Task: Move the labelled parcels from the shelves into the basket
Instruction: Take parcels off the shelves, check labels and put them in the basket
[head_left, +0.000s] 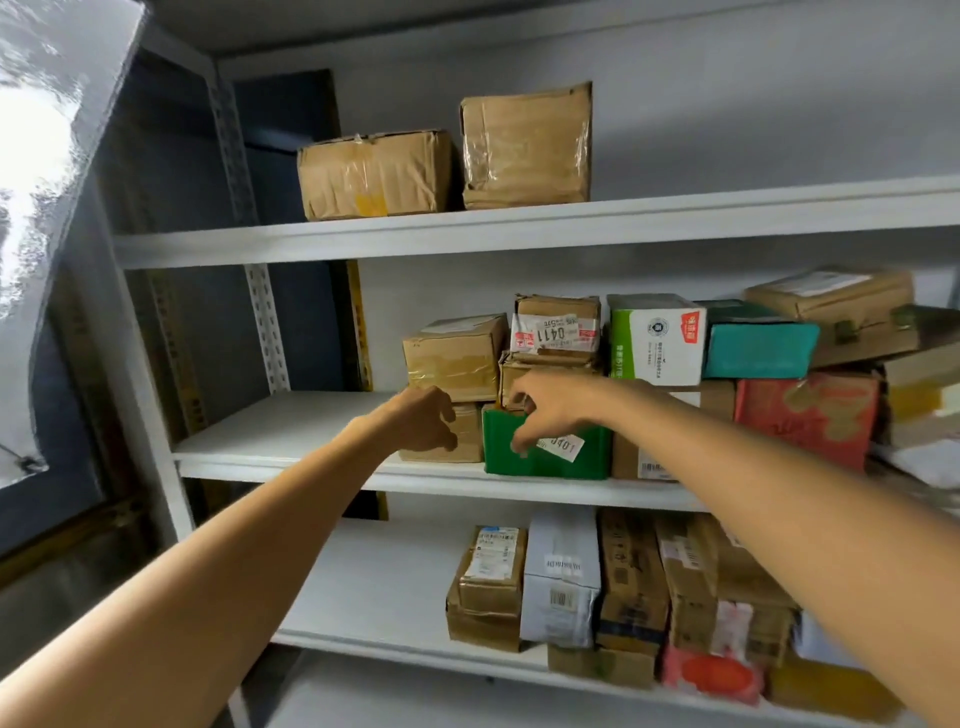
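The green parcel (545, 465) stands on the middle shelf (291, 431), at about 5 o'clock from the centre of the view. A white label (563, 447) is stuck askew on its front face. The right hand (550, 408) has hold of it at the upper left corner: the fingers hook over the top edge and the thumb presses the front face. The left hand (423, 421) hovers at the parcel's 9 o'clock, loosely curled and holding nothing, just in front of a small brown box (467, 439) that touches the parcel's left side. A brown carton (628, 457) crowds it at 3 o'clock. A stack of cartons (540, 371) rises at its 12 o'clock — whether they rest on it or stand just behind it cannot be told. The parcel looks like a small stiff card box, probably light, with smooth printed faces that could slip under a corner pinch alone. A surer hold would be one hand flat on each side, or a palm beneath once it is drawn forward — slowly, since the stack above may shift. The basket is not in view.
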